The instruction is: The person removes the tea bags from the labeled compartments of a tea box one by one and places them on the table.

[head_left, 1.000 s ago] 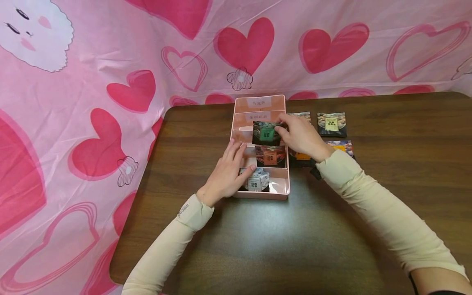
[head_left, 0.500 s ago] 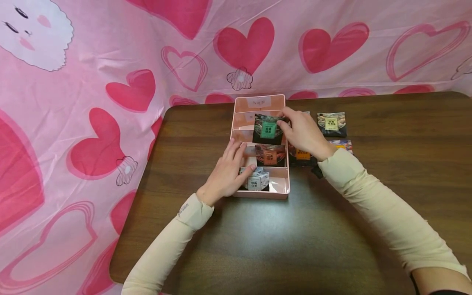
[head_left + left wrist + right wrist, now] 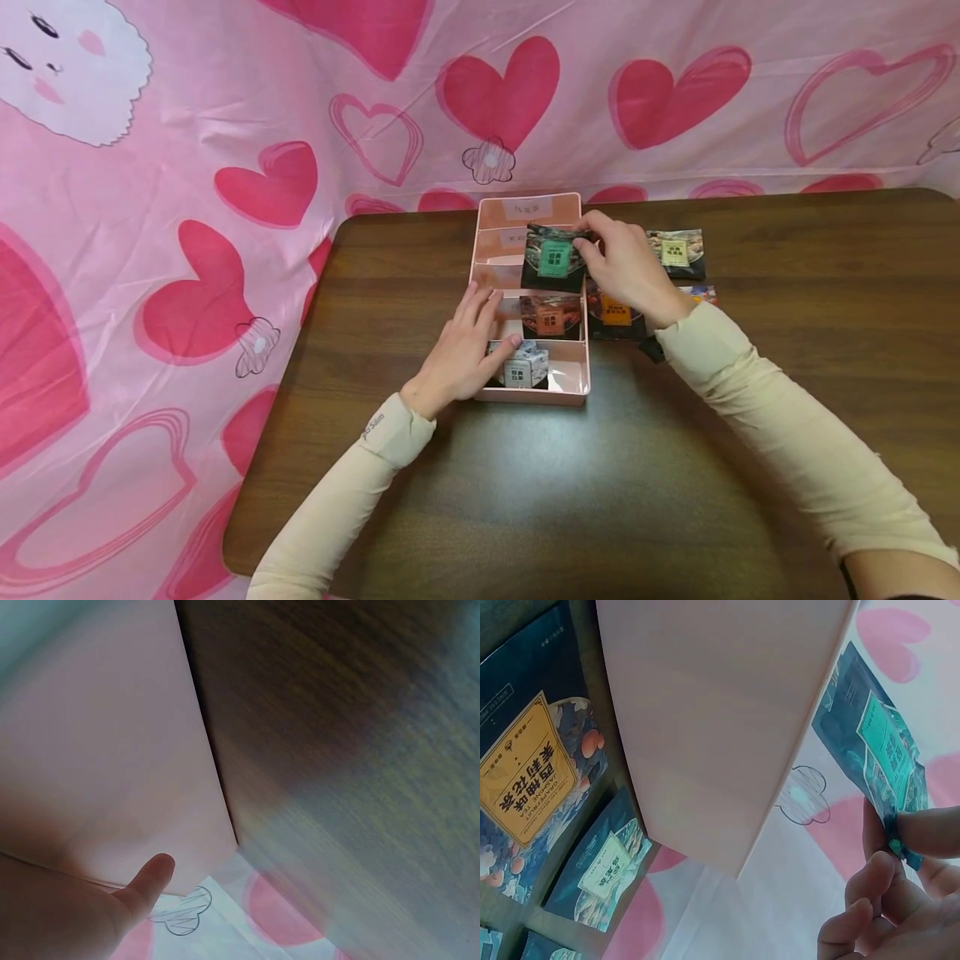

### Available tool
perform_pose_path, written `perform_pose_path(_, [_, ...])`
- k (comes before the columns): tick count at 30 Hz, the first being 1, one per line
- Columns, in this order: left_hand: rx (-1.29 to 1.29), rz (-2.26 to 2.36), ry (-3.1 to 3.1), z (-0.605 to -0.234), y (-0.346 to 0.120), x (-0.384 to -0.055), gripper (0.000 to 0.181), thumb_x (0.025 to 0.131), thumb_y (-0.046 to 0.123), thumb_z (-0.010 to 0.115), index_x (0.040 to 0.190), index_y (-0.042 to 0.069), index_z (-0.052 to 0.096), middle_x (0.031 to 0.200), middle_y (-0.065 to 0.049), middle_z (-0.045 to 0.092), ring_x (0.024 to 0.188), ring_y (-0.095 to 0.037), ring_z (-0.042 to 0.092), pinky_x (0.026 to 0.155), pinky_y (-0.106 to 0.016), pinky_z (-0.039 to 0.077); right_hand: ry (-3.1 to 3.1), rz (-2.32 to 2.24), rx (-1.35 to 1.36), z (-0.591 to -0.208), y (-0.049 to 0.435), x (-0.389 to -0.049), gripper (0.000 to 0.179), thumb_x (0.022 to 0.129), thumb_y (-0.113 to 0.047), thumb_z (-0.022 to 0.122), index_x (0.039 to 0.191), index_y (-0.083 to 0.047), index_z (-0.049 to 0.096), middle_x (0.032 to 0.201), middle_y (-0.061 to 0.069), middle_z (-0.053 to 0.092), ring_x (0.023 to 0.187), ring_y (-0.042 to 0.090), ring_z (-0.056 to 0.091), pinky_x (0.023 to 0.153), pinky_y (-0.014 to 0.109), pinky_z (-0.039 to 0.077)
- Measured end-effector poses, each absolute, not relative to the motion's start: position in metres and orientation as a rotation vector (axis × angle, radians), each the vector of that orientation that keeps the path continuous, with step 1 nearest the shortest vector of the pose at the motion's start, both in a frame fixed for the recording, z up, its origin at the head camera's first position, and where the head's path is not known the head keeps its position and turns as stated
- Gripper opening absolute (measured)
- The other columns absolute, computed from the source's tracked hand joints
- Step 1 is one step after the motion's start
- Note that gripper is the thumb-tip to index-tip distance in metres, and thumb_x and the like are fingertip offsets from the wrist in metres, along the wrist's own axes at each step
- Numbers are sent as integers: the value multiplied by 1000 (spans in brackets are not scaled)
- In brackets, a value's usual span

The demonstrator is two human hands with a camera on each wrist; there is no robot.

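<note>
Green packet (image 3: 552, 258) pinched in your right hand (image 3: 626, 267), over the pink box (image 3: 528, 399).
Packet lies left of your right fingers, held by its right side; roughly square, no clear long axis. From the head it overlaps the box's right edge, toward the desk's (image 3: 420, 517) far edge. Right hand's nearer; your left (image 3: 457, 354) lies across the box's left edge, fingers relaxed, gripping nothing.

"GRAPEFRUIT JASMINE" on orange-labelled packet (image 3: 526, 769), "经典绿茶" on green-labelled packet (image 3: 553, 258), "Slim" on left sleeve (image 3: 337, 504)
</note>
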State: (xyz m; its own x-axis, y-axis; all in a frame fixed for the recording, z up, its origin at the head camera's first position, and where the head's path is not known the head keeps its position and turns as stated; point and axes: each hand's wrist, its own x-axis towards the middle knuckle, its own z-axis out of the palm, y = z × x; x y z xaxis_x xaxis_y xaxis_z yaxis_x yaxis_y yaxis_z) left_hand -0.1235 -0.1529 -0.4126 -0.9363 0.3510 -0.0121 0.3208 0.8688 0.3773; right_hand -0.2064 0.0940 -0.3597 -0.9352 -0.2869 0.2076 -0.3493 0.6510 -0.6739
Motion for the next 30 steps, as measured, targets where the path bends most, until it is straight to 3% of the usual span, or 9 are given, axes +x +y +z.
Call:
perform_pose_path(15, [546, 569, 2965, -412, -152, -123, 77, 97, 61, 34, 154, 11, 21, 160, -9, 19, 152, -22, -1, 112, -58, 30, -2767, 1223, 476, -360, 110, -200, 23, 100, -19, 46, 116, -6, 59, 86, 14, 63, 63, 26, 48, 61, 35, 37])
perform_pose_path(25, [540, 568, 2970, -413, -152, -123, 76, 97, 60, 34, 154, 10, 22, 160, -8, 19, 152, -21, -1, 111, -59, 31, -2833, 1298, 438, -363, 126, -194, 28, 101, -23, 45, 122, -7, 55, 79, 14, 56, 43, 23, 52, 41, 34, 47])
perform_pose_path(30, [558, 558, 2987, -414, -152, -123, 75, 98, 58, 36, 153, 9, 22, 159, -9, 21, 152, -23, 2, 111, -58, 33, -2835, 1232, 426, -364, 136, -188, 28, 100, -22, 46, 120, -6, 58, 80, 13, 59, 55, 22, 55, 60, 35, 45])
